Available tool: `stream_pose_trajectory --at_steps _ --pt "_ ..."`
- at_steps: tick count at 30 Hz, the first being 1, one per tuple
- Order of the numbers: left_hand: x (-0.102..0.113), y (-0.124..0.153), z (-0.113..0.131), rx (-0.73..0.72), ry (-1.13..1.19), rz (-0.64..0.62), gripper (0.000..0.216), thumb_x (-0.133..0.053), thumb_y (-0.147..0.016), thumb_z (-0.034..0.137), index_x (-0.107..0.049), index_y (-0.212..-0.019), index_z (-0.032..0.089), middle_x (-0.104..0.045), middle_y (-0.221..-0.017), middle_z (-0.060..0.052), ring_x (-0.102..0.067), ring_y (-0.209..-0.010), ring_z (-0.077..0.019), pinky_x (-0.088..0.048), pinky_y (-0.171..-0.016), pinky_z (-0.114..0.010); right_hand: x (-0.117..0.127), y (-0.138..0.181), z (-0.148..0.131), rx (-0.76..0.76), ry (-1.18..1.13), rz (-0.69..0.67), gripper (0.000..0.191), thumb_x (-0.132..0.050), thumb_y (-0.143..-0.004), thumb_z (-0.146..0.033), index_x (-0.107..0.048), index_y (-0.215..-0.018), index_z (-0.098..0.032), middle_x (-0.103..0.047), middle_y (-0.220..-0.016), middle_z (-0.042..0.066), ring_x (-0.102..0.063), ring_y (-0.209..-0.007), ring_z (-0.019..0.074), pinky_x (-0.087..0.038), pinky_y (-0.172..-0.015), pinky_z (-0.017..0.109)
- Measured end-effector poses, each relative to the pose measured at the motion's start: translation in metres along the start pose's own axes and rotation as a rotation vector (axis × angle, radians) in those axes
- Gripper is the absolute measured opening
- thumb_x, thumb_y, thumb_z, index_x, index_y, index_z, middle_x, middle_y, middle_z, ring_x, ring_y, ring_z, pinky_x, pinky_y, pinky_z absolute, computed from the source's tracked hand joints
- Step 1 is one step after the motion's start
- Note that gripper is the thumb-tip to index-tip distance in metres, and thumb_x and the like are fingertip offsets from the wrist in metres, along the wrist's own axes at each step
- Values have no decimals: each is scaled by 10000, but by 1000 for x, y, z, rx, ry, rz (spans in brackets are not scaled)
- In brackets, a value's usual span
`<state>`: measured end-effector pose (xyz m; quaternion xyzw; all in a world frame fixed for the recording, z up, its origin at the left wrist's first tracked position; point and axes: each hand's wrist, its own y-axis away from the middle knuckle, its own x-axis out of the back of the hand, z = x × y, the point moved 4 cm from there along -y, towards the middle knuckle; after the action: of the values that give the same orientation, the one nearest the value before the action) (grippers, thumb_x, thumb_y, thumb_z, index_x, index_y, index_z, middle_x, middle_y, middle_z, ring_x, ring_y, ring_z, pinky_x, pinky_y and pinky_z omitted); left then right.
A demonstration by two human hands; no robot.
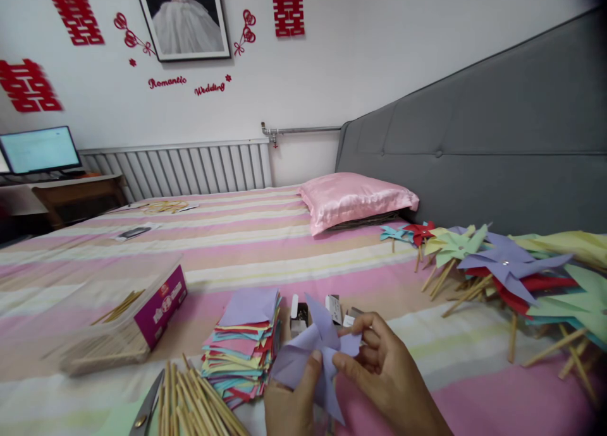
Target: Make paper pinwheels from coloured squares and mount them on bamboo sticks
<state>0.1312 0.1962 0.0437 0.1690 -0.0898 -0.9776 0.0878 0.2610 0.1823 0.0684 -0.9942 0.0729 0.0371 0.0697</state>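
Between their fingers, the left hand and right hand pinch a purple paper pinwheel; its folded tips are best held overlapped at the centre.

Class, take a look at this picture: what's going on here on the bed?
A person's left hand and right hand both pinch a purple paper, its corners folded toward the middle like a pinwheel, above a striped bed. A stack of coloured paper squares lies just left of it, with wooden sticks and scissors nearer. Finished pinwheels on sticks are piled at the right.
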Motion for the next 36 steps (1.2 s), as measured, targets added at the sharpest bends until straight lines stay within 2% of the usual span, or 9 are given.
stream_pose_trajectory --at_steps 2,5,13,18,22,25,30,33,36 --pt "-3 -1 -5 34 106 -49 247 -749 -549 277 -692 -729 118 -731 -690 -71 -653 -614 -198 -496 -564 -249 -1 1 -2 5 -96 34 464 -689 -645 -367 -387 -967 -225 -639 -873 49 -609 -596 156 -462 -563 270" --pt "-8 1 -8 47 157 -57 255 -767 -522 257 -697 -723 116 -733 -712 -88 -664 -653 -215 -512 -611 -268 -4 1 -2 -42 -205 17 631 -704 -623 -365 -350 -1119 -204 -652 -802 51 -627 -672 204 -475 -630 321" --pt "-18 12 -5 27 143 -50 225 -802 -444 266 -699 -605 148 -715 -607 -69 -639 -559 -199 -507 -546 -264 2 -2 -1 -100 -218 34 655 -727 -576 -315 -400 -1126 -176 -658 -745 28 -604 -643 188 -447 -577 275" --pt "-16 8 -2 92 13 -163 337 -814 -408 362 -698 -611 121 -665 -502 -56 -558 -449 -137 -423 -458 -222 18 -5 -3 -173 -226 34 658 -750 -538 -282 -433 -1102 -160 -650 -725 5 -576 -593 141 -415 -529 219" --pt "-16 8 9 63 -34 -289 376 -793 -449 391 -714 -685 110 -685 -575 -83 -587 -536 -153 -413 -517 -221 28 -6 1 -253 -162 1 676 -734 -537 -255 -430 -1132 -154 -616 -666 -27 -520 -527 104 -366 -481 190" --pt "-17 10 10 83 -103 -355 350 -770 -481 392 -709 -657 96 -669 -555 -88 -569 -530 -159 -395 -513 -232 28 -5 5 -265 -156 -81 698 -726 -513 -232 -429 -1139 -147 -614 -687 -14 -528 -566 118 -379 -523 207" --pt "-18 10 5 9 -204 -349 212 -726 -475 270 -586 -428 117 -512 -402 1 -406 -415 -87 -288 -448 -208 20 0 10 -276 -36 -244 678 -643 -522 -147 -426 -1163 -181 -489 -504 -90 -421 -437 89 -282 -431 187" --pt "-16 6 0 -34 -310 -318 154 -641 -465 185 -514 -387 144 -438 -383 28 -346 -398 -73 -242 -433 -207 18 1 10 -260 28 -218 660 -594 -501 -104 -452 -1140 -191 -482 -487 -95 -404 -410 83 -269 -404 181" --pt "-13 2 -8 -41 -363 -331 138 -588 -460 190 -488 -368 162 -419 -378 28 -332 -390 -76 -225 -423 -212 17 1 7 -245 78 -196 661 -563 -494 -77 -455 -1135 -195 -491 -489 -96 -410 -409 80 -265 -392 172"
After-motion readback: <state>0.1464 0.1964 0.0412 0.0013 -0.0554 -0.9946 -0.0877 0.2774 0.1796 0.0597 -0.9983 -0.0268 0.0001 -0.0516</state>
